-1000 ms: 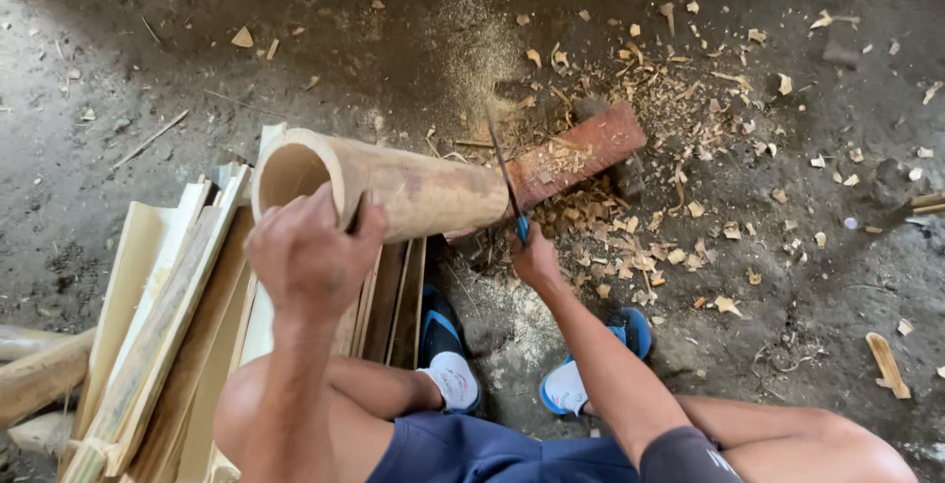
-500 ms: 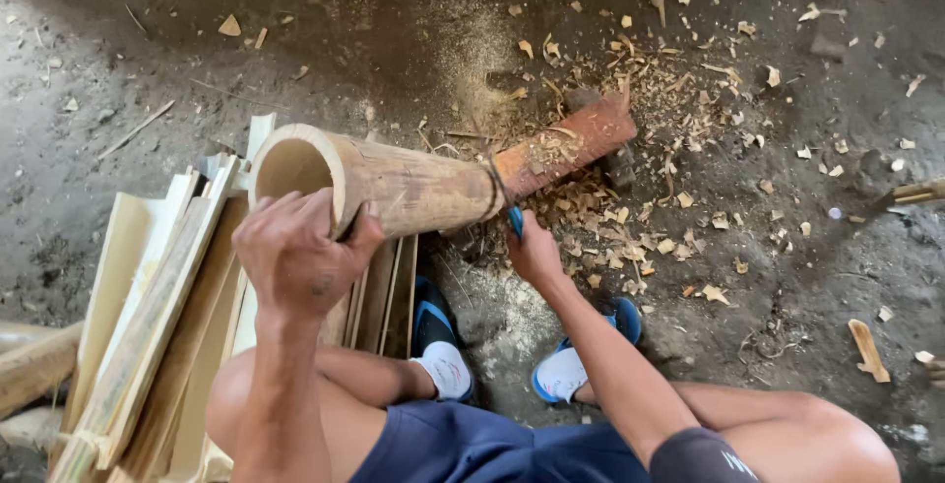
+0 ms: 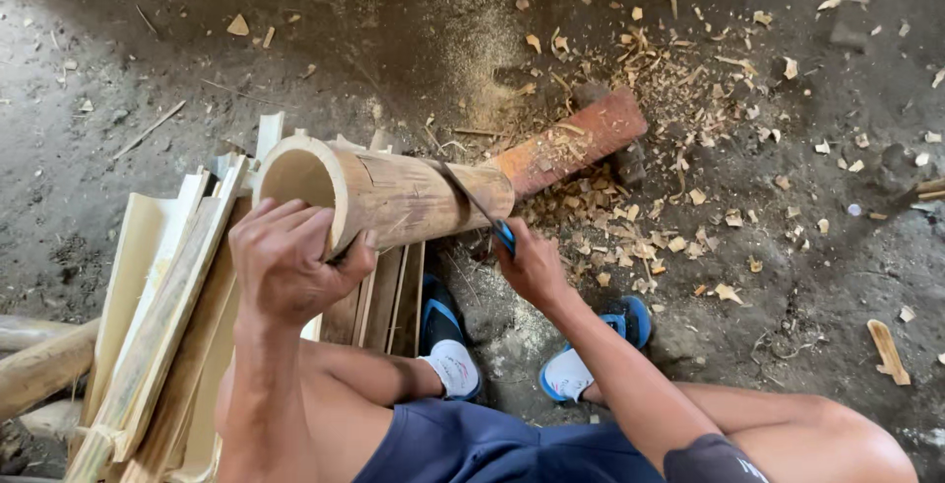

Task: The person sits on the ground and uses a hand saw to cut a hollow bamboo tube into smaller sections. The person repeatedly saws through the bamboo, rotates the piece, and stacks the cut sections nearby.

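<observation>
Left hand: our left hand (image 3: 285, 266) grips the open rim of the bamboo tube (image 3: 394, 193), fingers curled over the edge, and holds it steady.
Right hand: our right hand (image 3: 532, 266) is clenched around the blue handle of a knife (image 3: 482, 212); the thin blade lies across the tube near its far end.
Bamboo tube: it lies almost level, the hollow mouth toward us, the far end resting on a reddish wooden block (image 3: 576, 143) on the ground.
Step in hand: we judge that we are cutting or scoring around the tube close to its far end, and the cut looks not yet through.
Next move: it calls for a firm hold at the rim and a controlled stroke, with the blade kept away from the left hand and from our feet in the blue sandals (image 3: 591, 355) below.
Change from earlier: a second ago the blade stood up more steeply at the block; now it lies flatter and nearer to us on the tube.
Around us: split bamboo slats (image 3: 157, 325) are piled at the left, and wood chips (image 3: 669, 217) cover the dirt floor (image 3: 118, 69) at the right.
</observation>
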